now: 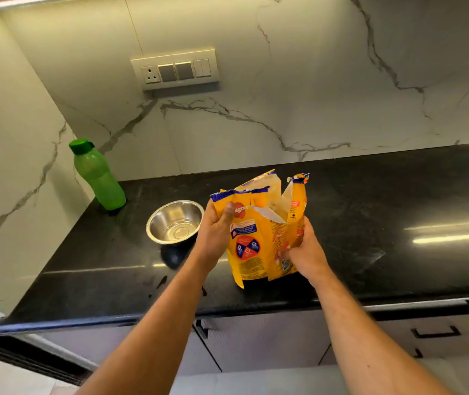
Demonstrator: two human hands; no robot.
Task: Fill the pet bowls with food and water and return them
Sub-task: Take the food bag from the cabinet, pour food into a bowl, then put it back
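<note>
A yellow pet food bag (259, 238) with a torn-open top stands upright on the black countertop (370, 223). My left hand (215, 232) grips its upper left side, thumb on the front. My right hand (306, 252) holds its lower right edge. Just left of the bag sits an empty steel bowl (175, 222), partly behind my left hand. A green water bottle (97, 176) with its cap on stands at the back left corner of the counter.
A marble wall with a switch panel (175, 69) rises behind the counter. Cabinet doors with a black handle (436, 333) sit below the front edge. The side wall closes off the counter on the left.
</note>
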